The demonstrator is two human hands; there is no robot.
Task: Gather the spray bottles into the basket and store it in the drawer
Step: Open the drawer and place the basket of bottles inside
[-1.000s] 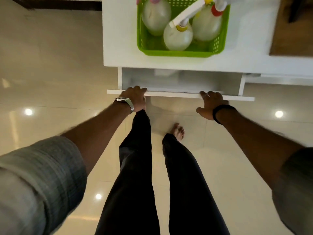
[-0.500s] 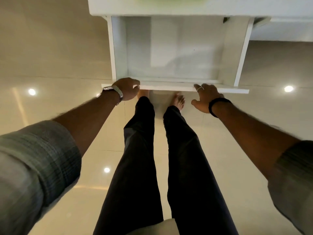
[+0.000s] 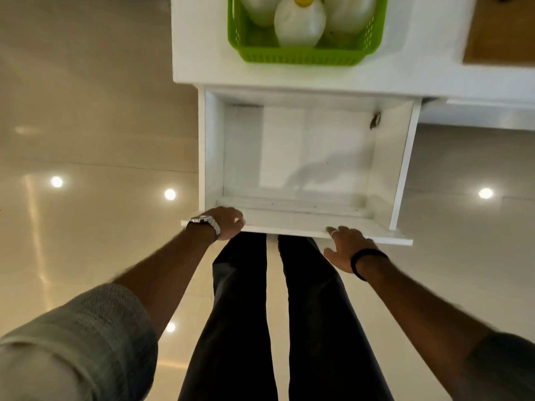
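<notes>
Drawer [image 3: 301, 157] has been pulled from barely cracked a second ago to almost fully extended; the bare white interior is now exposed. Storage space is judged ready, so the opening step can be taken as done.

Nearest, at the drawer's front panel: left hand [image 3: 227, 222] is curled over the panel's left end, fingers wrapped on the edge, watch on the wrist. Right hand [image 3: 347, 247] is loosened, fingers spread, only fingertips seen touching the panel's right part; palm is off it, so release is judged underway.

Inside the drawer: nothing seen except a small dark fitting at the far right corner.

Beyond the drawer's back, on the white countertop [image 3: 202, 62]: green basket [image 3: 298, 55] is set directly above the drawer's line, near the counter edge. Spray bottles [image 3: 299, 24] are stood inside it, three seen, tops cropped.

Basket is well apart from both hands and touched by neither. Next, a reach over the open drawer would be needed to lift it down.
</notes>
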